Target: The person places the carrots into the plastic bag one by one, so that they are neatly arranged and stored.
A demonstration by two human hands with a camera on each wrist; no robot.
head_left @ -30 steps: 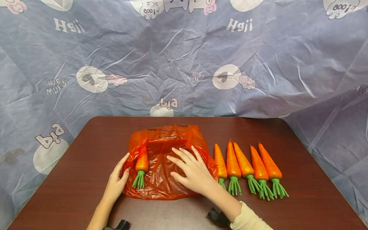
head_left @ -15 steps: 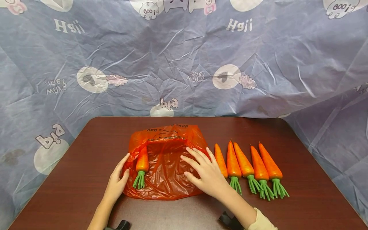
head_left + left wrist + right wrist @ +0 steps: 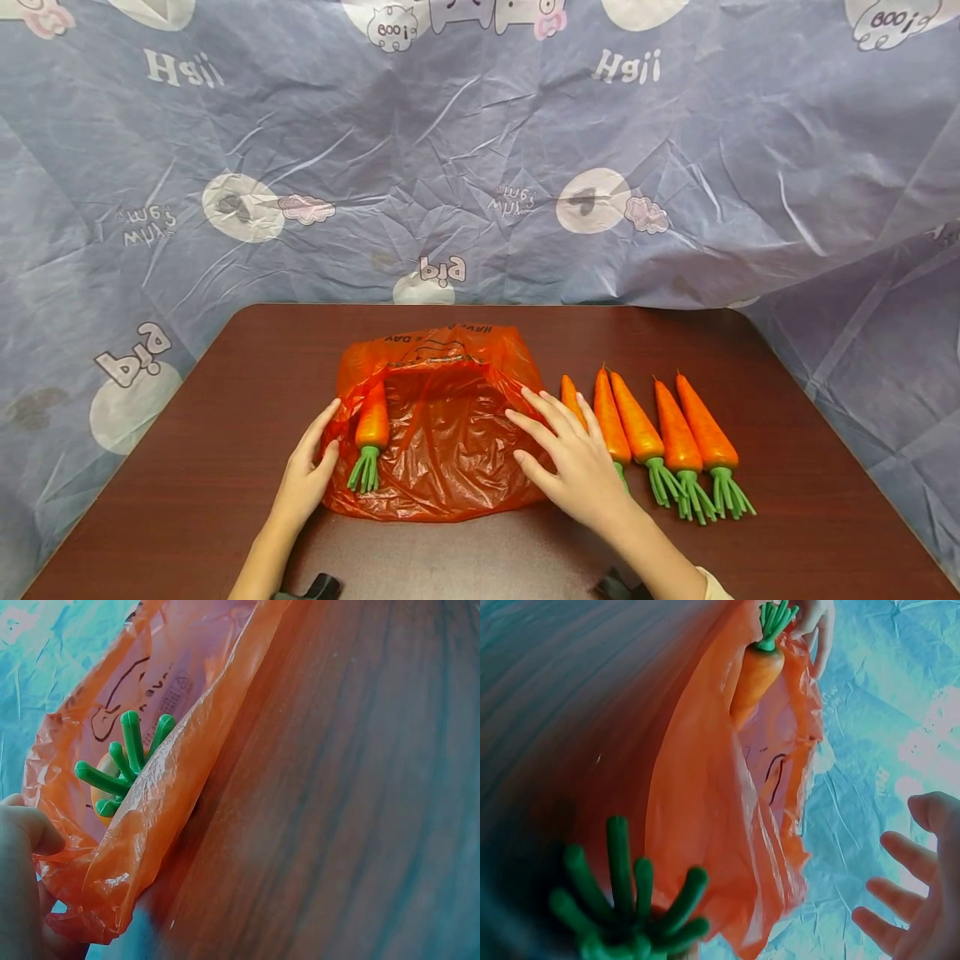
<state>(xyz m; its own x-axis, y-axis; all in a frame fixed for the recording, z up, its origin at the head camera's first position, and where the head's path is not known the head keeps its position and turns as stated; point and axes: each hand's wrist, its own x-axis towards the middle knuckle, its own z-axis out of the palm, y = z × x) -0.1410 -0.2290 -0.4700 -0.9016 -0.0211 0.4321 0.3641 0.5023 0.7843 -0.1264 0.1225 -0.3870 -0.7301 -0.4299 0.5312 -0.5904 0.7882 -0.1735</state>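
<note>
A red-orange plastic bag lies on the table with its mouth facing me. Inside, at its left, is a carrot, its green stalks toward the opening. My left hand pinches the left edge of the mouth; in the left wrist view the thumb lies along the plastic. Fingers spread, my right hand hovers over the bag's right edge and partly covers the nearest loose carrot. In the right wrist view that hand stands apart from the bag, holding nothing.
To the right of the bag several more carrots lie in a row, stalks toward me. The brown table ends at a blue printed cloth hanging behind it. Black straps show by the wrists.
My right hand has moved right, from over the bag's opening to its right edge, and now covers part of the nearest carrots. The left hand and bag have stayed nearly still.
</note>
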